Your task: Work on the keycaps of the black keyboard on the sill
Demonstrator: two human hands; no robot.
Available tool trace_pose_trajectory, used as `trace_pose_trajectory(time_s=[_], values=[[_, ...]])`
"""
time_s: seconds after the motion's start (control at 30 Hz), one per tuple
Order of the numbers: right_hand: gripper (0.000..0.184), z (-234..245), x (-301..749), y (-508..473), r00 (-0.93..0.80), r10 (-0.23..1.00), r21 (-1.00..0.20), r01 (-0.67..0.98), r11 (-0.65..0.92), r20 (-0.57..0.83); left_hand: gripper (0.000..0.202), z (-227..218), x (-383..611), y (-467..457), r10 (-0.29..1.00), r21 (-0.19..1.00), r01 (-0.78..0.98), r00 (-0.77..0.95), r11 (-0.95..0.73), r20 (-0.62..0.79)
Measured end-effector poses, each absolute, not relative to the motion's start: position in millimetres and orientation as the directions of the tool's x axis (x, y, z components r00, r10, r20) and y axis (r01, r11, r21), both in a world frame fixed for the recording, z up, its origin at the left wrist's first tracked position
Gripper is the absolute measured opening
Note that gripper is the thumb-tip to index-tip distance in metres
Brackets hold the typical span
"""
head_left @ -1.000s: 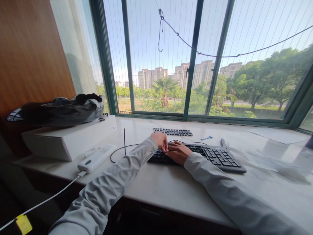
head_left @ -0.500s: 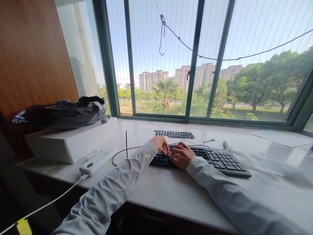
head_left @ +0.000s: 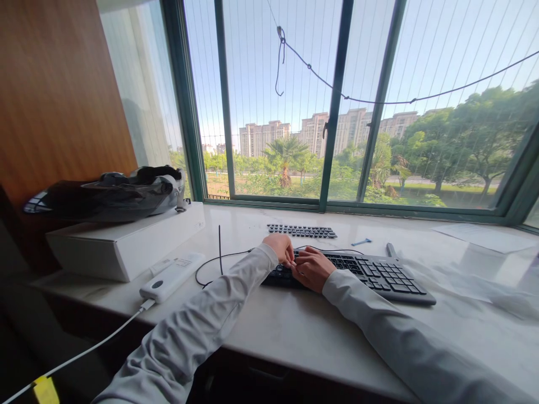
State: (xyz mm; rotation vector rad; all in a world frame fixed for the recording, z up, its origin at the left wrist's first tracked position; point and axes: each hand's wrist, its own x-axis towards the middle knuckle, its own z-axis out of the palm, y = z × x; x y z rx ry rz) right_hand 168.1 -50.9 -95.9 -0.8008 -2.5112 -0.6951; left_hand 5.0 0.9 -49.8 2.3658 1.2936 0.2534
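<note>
A black keyboard [head_left: 393, 278] lies on the pale countertop, with both hands over its left half. My left hand [head_left: 279, 247] is closed, fingers pointing down to the keys in a pinch; whatever is between the fingertips is hidden. Right beside it, my right hand [head_left: 314, 268] rests low on the keyboard with its fingers bent and thumb close to the left fingertips. Its grip is likewise too small to make out. Behind the keyboard, several loose black keycaps [head_left: 302, 230] lie in neat rows. A small blue tool [head_left: 361, 242] lies to their right.
A dark handled object [head_left: 391, 250] lies behind the number pad, with clear plastic wrapping [head_left: 467, 286] and white paper [head_left: 484, 235] further right. At left are a white power bank [head_left: 170, 278] with a cable, a black cord [head_left: 219, 252] and a white box [head_left: 126, 241] bearing a dark bag [head_left: 113, 193].
My left hand has shifted slightly right, closer against the right hand. The right hand stays nearly in place on the keyboard. The whole view has moved very slightly.
</note>
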Motion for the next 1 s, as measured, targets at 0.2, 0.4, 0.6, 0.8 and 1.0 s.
trace_pose_trajectory(time_s=[0.2,0.4,0.6,0.8,1.0], values=[[0.037,-95.2,167.3,-50.9,-0.698,0.497,0.235,0.673,0.702,0.515,0.019,-45.5,5.1,-1.0,0.817,0.429,0.754,0.574,-0.497,-0.063],[0.044,-94.1,169.0,-50.1,-0.642,0.57,0.12,0.711,0.693,0.512,0.023,-46.4,3.1,1.0,0.794,0.428,0.743,0.601,-0.515,-0.089],[0.041,-93.1,168.9,-49.7,-0.615,0.612,0.095,0.74,0.666,0.497,0.022,-46.0,6.5,-3.5,0.786,0.331,0.749,0.617,-0.574,-0.034],[0.042,-91.7,170.9,-50.8,-0.611,0.603,0.121,0.747,0.654,0.514,0.026,-44.4,3.0,-7.2,0.754,0.298,0.721,0.657,-0.626,-0.006],[0.041,-92.1,173.3,-49.9,-0.64,0.553,0.149,0.714,0.684,0.533,0.028,-48.3,-2.1,-2.6,0.743,0.392,0.696,0.667,-0.602,-0.045]])
